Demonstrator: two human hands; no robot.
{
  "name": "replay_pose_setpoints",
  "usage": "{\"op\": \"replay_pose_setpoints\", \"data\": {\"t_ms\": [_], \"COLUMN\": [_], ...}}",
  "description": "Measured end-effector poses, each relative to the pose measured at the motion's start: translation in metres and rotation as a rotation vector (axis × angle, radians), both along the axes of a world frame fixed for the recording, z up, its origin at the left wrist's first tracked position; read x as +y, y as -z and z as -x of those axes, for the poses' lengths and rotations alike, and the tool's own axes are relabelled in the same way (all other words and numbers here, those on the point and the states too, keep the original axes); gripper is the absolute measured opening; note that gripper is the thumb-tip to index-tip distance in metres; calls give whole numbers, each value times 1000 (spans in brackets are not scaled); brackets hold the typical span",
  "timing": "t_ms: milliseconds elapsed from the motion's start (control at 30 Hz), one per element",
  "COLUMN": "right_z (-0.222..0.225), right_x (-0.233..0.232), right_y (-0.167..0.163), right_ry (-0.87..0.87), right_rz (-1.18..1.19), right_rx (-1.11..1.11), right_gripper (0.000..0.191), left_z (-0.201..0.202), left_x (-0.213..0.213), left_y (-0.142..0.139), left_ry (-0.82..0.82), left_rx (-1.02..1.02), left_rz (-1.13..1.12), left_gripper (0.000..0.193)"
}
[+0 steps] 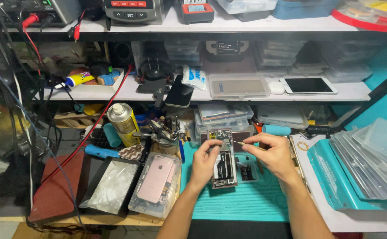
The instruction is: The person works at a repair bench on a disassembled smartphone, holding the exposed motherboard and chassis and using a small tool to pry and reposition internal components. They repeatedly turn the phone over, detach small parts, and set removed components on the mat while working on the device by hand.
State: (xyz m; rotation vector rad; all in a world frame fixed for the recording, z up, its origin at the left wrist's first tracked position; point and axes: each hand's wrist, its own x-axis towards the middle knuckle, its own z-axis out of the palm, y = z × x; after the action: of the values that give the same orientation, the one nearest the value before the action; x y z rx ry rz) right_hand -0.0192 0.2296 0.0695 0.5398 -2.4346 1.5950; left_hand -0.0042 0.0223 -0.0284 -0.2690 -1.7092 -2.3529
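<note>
An opened smartphone [224,166] with its back cover off lies upright on a teal work mat [238,203]. My left hand [204,161] grips the phone's left edge near the top. My right hand [273,155] holds a thin tool [239,143], pinched between thumb and fingers. The tool's tip points at the upper part of the phone's exposed board. A small dark part [246,172] rests on the mat just right of the phone.
A clear box holding a pink phone [156,179] and a black tray with a plastic bag [111,181] sit to the left. A yellow spray can [123,121] and a tool cup [162,132] stand behind. Stacked clear lids [370,159] lie at right. Shelves above carry a tablet [307,85].
</note>
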Motion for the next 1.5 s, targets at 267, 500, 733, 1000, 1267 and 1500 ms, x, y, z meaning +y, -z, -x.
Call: {"op": "replay_pose_setpoints", "data": {"t_ms": [267,500,733,1000,1267,1500], "right_z": [-4,-6,-4,-4,-2,-3], "right_x": [-15,-21,-22,-21,-18,-17], "right_y": [-2,-6,-5,-6,-9,-20], "right_ry": [-91,-95,-73,-97,-103,-79], "right_rz": [-120,-107,-151,-124,-188,-300], "right_rx": [27,6,37,28,44,43], "right_gripper": [16,15,15,14,15,17], "left_z": [0,1,3,4,2,-7], "left_x": [3,2,1,2,3,0], "left_y": [0,3,6,8,4,-10], "left_ry": [95,70,41,33,4,-102], "left_rx": [68,54,48,63,72,50], "left_rz": [-151,-179,-139,-143,-61,166], "left_gripper": [26,18,15,10,10,8]}}
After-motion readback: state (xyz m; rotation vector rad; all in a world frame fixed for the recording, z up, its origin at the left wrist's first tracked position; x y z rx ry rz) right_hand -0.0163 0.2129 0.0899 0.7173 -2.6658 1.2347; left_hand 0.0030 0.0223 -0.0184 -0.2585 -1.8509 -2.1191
